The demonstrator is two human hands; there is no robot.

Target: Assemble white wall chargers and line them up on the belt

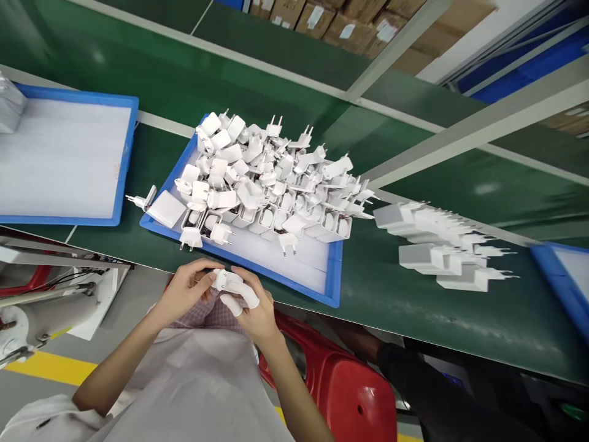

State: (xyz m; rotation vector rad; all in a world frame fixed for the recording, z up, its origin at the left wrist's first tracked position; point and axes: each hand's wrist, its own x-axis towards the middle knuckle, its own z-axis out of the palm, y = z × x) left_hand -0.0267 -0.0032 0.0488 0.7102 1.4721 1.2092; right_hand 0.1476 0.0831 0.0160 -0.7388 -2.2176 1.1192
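My left hand [186,291] and my right hand [259,312] meet in front of my body, just off the near edge of the workbench. Between their fingertips they pinch a small white charger part [221,280]; fingers cover much of it. White finger cots [246,293] sleeve some fingers of my right hand. Beyond my hands lies a blue-rimmed tray [332,288], heaped with white chargers [251,190]. Many show two-pin plugs, and several open housings stand along the near side of the heap.
To the right on the green bench [442,328], finished-looking white chargers [430,258] stand in rows. Another blue tray [123,162] sits left, and part of a third [561,288] far right. A red stool [359,393] and a person's dark-clothed limb [418,380] are at lower right.
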